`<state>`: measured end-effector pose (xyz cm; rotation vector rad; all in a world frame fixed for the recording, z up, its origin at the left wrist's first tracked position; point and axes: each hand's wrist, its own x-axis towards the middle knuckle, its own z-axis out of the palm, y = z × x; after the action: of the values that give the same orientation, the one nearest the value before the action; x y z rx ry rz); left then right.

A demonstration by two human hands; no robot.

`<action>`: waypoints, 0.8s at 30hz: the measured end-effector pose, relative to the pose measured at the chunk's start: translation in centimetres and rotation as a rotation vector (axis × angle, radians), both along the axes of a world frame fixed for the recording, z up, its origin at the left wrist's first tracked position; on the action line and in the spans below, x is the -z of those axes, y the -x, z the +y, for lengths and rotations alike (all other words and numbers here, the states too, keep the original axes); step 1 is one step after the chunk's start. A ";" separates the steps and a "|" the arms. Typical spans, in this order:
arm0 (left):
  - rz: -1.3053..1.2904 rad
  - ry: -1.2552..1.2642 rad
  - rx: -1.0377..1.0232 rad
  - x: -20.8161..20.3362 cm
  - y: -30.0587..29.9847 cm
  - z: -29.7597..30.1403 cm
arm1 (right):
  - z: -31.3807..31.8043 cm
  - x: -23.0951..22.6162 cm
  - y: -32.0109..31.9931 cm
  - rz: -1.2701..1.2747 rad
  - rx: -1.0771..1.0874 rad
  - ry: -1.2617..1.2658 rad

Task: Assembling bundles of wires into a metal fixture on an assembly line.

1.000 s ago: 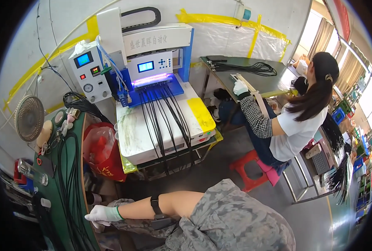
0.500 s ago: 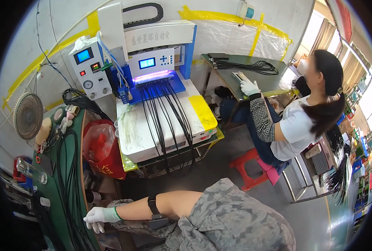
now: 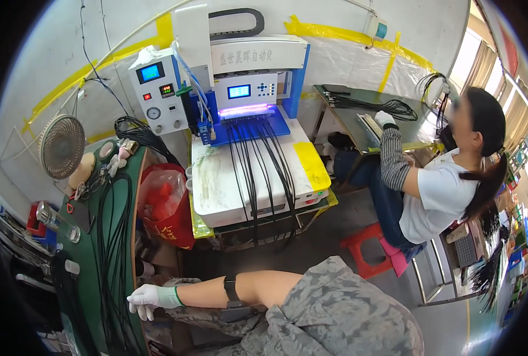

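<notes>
My right hand (image 3: 154, 298), in a white glove with a green cuff, hovers at the edge of the green table (image 3: 88, 261) on the left. Its fingers are loosely bent and a little apart, with nothing seen between them. A long bundle of black cables (image 3: 111, 243) runs along the tabletop beside the fingertips. A black strap (image 3: 231, 289) circles my bare forearm. My left hand is out of the picture. Ahead stands a white and blue machine (image 3: 246, 56), lit purple at its front, with several black cables (image 3: 258, 169) hanging from it over the white base.
A small fan (image 3: 62, 146), a glass bottle (image 3: 57, 222) and scissors share the left table. A red bag (image 3: 164, 204) stands between table and machine. At right a co-worker (image 3: 436, 184) sits on a red stool (image 3: 366, 252), a gloved hand at a pale strip-shaped tray (image 3: 369, 130).
The view has swung left, so the scene sits farther right. My right hand stays beside the table edge, its fingers little changed. The co-worker's gloved hand has moved toward the tray's far end.
</notes>
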<state>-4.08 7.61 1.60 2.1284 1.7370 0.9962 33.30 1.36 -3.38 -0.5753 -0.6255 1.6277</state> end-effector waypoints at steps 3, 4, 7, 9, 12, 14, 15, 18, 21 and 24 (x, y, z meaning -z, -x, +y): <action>-0.038 0.062 -0.070 -0.4 0.2 0.0 | 0.2 -0.1 0.1 0.053 -0.052 0.009; -0.017 0.043 -0.034 0.2 1.3 0.6 | 0.3 -0.2 0.3 0.065 -0.053 0.002; 0.010 -0.004 0.036 2.1 3.7 2.2 | 0.4 -0.1 0.8 0.086 -0.057 -0.005; 0.028 -0.063 0.115 2.1 3.5 2.1 | 0.3 0.2 1.4 0.059 -0.042 -0.039; -0.012 -0.015 0.088 2.1 2.9 1.8 | 0.4 0.6 1.7 0.026 -0.042 -0.041; -0.029 0.014 0.086 2.0 2.7 1.8 | 0.1 0.5 1.7 -0.011 -0.047 -0.013; 0.001 -0.027 0.103 2.0 3.2 2.0 | 0.2 0.5 1.8 -0.010 -0.036 -0.011; 0.060 -0.110 0.146 4.1 5.6 4.1 | 0.7 0.3 2.8 -0.055 -0.113 -0.087; -0.384 -0.821 1.055 7.4 7.2 10.5 | 0.3 0.0 2.7 -0.073 -0.096 -0.088; -0.101 -0.208 0.419 4.8 1.5 4.4 | -0.9 1.4 0.7 -0.077 -0.024 -0.018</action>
<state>-5.61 12.05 -3.21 2.3809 1.1130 1.1712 32.61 0.46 -4.75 -0.6213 -0.7058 1.6268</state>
